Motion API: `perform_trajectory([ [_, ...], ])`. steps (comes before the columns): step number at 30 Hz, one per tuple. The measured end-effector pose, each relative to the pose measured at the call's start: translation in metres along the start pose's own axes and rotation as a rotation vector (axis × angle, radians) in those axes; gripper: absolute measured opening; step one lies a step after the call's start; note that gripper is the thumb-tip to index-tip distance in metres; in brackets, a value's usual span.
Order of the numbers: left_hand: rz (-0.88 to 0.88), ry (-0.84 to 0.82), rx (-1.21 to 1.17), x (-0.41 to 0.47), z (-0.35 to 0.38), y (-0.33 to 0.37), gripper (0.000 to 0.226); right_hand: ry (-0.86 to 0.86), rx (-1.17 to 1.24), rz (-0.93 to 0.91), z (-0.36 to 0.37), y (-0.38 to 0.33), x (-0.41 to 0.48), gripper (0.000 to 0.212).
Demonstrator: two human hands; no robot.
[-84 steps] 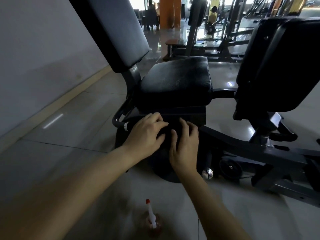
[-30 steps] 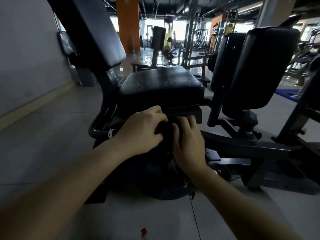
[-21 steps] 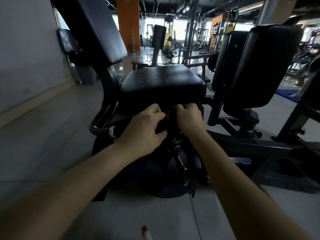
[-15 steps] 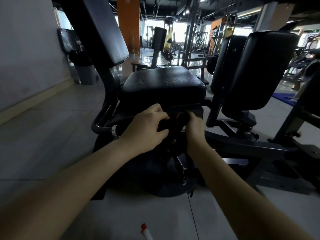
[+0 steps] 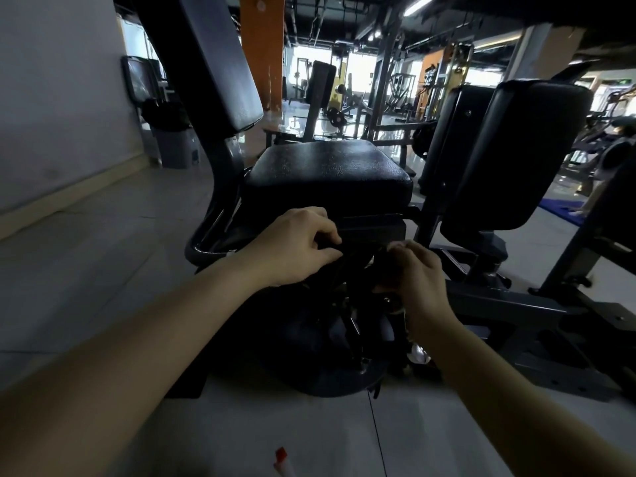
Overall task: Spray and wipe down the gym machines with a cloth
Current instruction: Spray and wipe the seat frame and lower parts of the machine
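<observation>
Red-tipped spray bottle [image 5: 283,463] is nearest you, at the bottom edge on the floor tiles [image 5: 103,270]. Only the red tip and white nozzle show. The body is cut off, so can't tell what's in it or how full. It's well apart from both hands.

Your left hand [image 5: 296,249]: fingers curled, thumb and forefingers pinching one end of the cloth [image 5: 358,253]. Your right hand [image 5: 418,273]: fingers curled round the other end, back of the hand toward the camera. The cloth is dark and stretched between the two hands, in front of the gym machine [image 5: 371,228], just under the seat pad [image 5: 330,173]. Dark on dark, so can't tell if it touches the metal.

Below the hands: round dark housing [image 5: 327,359], standing on the floor. Frame beam [image 5: 499,301] runs off to your right, low down.

Above the hands: the seat pad is black, textured, level. Tilted back pad [image 5: 220,63] rises on the left. Big upright black pad [image 5: 533,149] on the right, with a second one just behind it.

Further back, against the left wall [image 5: 51,98]: grey bin [image 5: 177,148] with a black bag [image 5: 165,111] bulging out of its mouth. Contents hidden.

Farthest: orange pillar [image 5: 263,46] and more machines [image 5: 323,87].
</observation>
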State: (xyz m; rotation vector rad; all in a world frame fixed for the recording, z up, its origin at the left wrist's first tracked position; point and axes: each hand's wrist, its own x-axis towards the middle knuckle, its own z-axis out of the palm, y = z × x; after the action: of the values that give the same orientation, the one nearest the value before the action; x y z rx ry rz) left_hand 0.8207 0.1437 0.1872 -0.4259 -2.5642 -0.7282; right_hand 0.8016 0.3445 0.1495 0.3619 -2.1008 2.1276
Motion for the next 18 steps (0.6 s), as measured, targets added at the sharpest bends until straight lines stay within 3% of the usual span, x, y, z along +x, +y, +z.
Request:
perform_trajectory([
  [3, -0.029, 0.062, -0.035, 0.002, 0.003, 0.0, 0.007, -0.058, -0.094, -0.07, 0.011, -0.004, 0.003, 0.029],
  [7, -0.004, 0.063, 0.003, 0.001, 0.005, 0.002, 0.006, -0.092, -0.503, -0.341, 0.004, -0.014, 0.009, 0.02],
  [10, 0.002, 0.068, 0.016, 0.002, 0.004, 0.003, 0.008, -0.293, -0.763, -0.548, 0.0, -0.028, 0.001, 0.021],
  [12, -0.013, 0.045, 0.003, 0.003, 0.002, 0.003, 0.01, -0.423, -0.9, -0.57, -0.002, -0.032, -0.004, 0.03],
  [14, -0.018, 0.004, -0.013, 0.005, -0.002, 0.003, 0.012, -0.346, -0.856, -0.481, -0.007, -0.033, 0.0, 0.034],
  [16, -0.017, -0.032, -0.018, 0.006, -0.005, 0.004, 0.014, -0.078, -0.711, -0.487, -0.01, -0.027, 0.006, 0.025],
  [18, -0.021, -0.029, -0.013, 0.006, -0.004, 0.005, 0.016, -0.081, -0.699, -0.445, 0.001, -0.015, 0.003, 0.036],
])
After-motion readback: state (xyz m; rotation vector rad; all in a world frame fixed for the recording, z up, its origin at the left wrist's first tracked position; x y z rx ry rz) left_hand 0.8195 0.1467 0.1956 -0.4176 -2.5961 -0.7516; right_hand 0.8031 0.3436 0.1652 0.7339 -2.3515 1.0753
